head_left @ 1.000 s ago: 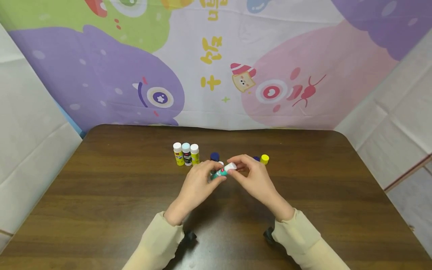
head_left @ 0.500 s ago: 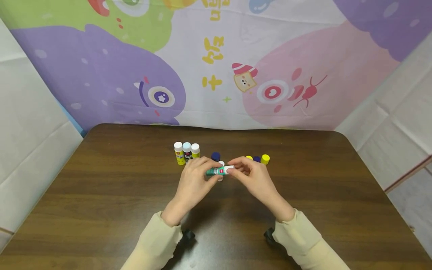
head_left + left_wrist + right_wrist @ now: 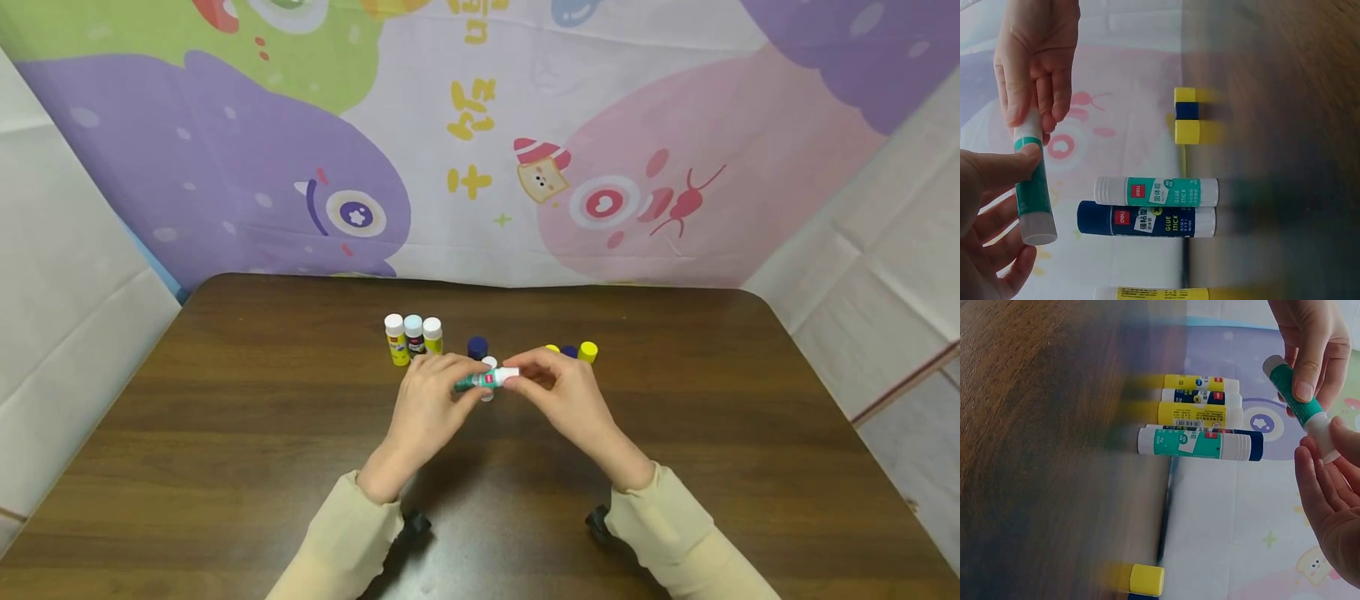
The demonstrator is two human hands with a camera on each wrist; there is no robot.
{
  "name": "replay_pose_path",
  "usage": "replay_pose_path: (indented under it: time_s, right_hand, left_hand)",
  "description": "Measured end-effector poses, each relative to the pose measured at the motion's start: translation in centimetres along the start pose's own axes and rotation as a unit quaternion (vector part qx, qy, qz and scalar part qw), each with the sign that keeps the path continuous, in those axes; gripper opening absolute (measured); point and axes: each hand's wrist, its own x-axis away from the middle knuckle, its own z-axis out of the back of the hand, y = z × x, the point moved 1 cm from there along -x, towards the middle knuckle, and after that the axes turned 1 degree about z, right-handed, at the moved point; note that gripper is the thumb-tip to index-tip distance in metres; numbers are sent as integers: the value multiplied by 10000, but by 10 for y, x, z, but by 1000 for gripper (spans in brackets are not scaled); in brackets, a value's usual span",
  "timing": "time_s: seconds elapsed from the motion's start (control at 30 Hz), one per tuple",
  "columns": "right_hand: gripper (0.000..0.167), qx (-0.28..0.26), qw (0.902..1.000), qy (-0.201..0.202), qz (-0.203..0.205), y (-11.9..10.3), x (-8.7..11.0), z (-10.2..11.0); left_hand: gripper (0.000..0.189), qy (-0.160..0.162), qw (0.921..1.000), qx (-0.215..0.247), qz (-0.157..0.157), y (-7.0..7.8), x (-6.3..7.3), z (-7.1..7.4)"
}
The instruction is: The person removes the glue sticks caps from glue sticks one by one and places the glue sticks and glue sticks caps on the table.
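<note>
A green glue stick with a white cap [image 3: 487, 379] is held nearly level above the table, between both hands. My left hand [image 3: 427, 404] grips its green body, thumb and fingers on opposite sides. My right hand [image 3: 566, 400] pinches the white cap, which is on the stick. Below them stands a second green glue stick [image 3: 1179, 192], upright and with a ridged white top that looks uncapped. Right beside that one is a navy glue stick [image 3: 1147, 220], also upright. In the right wrist view the held glue stick [image 3: 1295, 394] slants, its base end toward the upper left.
Left of the hands, two yellow glue sticks [image 3: 396, 342] and a black one with a pale blue cap [image 3: 414, 329] stand in a row. To the right sit two yellow caps [image 3: 588, 352] and a navy cap [image 3: 1186, 110]. A printed cloth [image 3: 465, 233] hangs behind the table.
The held glue stick has turned from slanting up at the cap end to nearly level. The left hand has shifted slightly left; the right hand stays on the cap.
</note>
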Motion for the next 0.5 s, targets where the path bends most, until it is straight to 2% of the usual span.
replay_pose_path:
  time_s: [0.2,0.5]
  right_hand:
    - [20,92,9998,39,166,0,0,0]
    - [19,151,9984,308,449,0,-2,4]
  left_hand:
    - [27,-106,9998,90,166,-4,2,0]
    - [24,-132,9969,340,704,-10,5,1]
